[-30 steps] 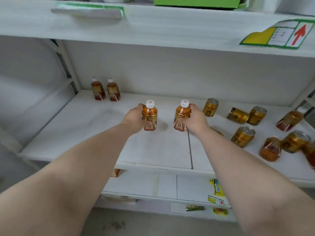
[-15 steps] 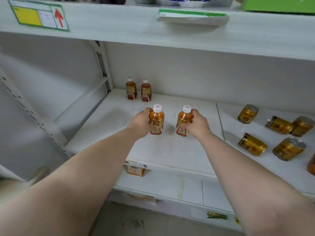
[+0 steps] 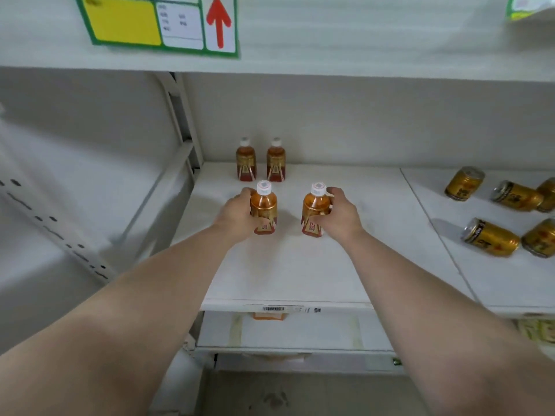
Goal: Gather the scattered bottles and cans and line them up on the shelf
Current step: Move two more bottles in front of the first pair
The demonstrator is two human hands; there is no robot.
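Note:
My left hand grips an upright amber tea bottle with a white cap. A second, matching bottle is held upright in my right hand. Both are over the white shelf, a little in front of two more tea bottles that stand side by side against the back wall at the shelf's left end. Whether the held bottles touch the shelf I cannot tell. Several gold cans lie scattered on their sides on the shelf section to the right.
A metal upright bounds the shelf on the left. The shelf above carries a yellow, green-edged label with a red arrow. A lower shelf sits under the front edge.
Both hands carried their bottles leftward and deeper along the shelf, closer to the two standing bottles. The view swung left, so the cans now sit at the right edge.

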